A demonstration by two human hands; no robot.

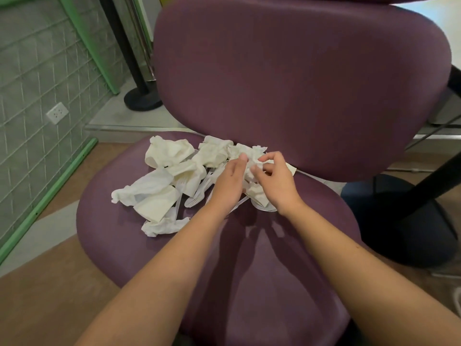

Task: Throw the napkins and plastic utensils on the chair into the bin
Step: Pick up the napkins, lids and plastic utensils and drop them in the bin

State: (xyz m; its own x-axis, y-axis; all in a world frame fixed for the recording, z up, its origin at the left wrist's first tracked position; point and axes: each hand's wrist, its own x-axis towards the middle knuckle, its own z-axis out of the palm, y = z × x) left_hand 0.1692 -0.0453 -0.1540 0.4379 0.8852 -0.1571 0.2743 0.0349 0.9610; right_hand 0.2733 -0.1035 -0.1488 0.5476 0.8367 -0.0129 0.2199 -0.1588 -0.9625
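Observation:
Several crumpled white napkins lie heaped on the purple chair seat, close to the backrest. White plastic forks and spoons poke out from under the heap. My left hand reaches into the middle of the pile, fingers fairly straight and touching a napkin. Beside it, my right hand has its fingers curled round a crumpled napkin at the right end of the pile. A spoon bowl shows below the right hand. No bin is in view.
The purple backrest rises right behind the pile. A black stand base is on the floor at back left, and a dark chair base stands at right. A green-framed wire panel lines the left side.

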